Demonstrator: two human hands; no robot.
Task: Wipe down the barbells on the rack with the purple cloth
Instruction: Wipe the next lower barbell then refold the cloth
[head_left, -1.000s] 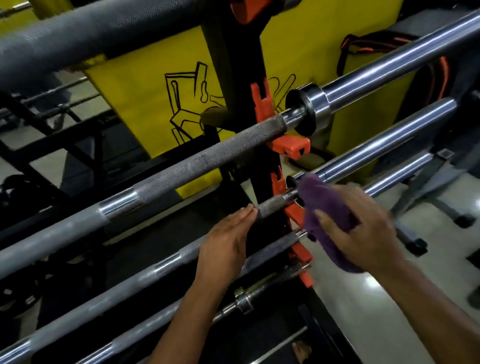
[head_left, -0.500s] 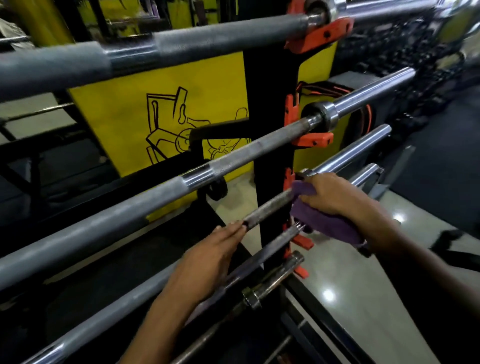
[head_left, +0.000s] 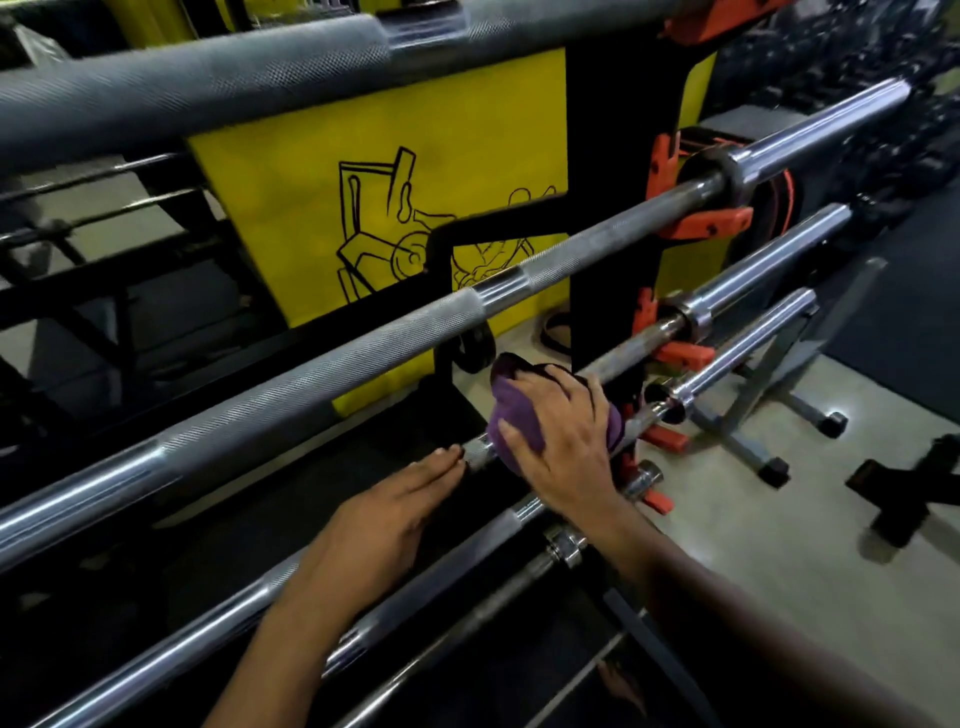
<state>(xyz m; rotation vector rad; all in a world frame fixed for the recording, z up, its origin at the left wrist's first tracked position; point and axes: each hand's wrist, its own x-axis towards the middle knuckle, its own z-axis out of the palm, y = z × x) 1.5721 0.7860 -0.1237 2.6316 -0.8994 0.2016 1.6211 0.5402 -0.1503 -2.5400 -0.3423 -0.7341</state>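
Wiping third barbell (head_left: 631, 345) down from top, I keep right hand (head_left: 566, 441) wrapped over purple cloth (head_left: 511, 413), fingers curled round cloth and bar just left of black upright (head_left: 608, 218), so cloth hugs steel. Left hand (head_left: 384, 525), fingers straight, tips touching same bar nearer me, likely steadying it. I count six barbells on rack, lowest ones partly hidden; one cloth.

Barbells (head_left: 363, 358) stacked on rack (head_left: 608, 218) (panel (head_left: 291, 208) behind).

Bare forearms, apparently no sleeves, rings or watch.
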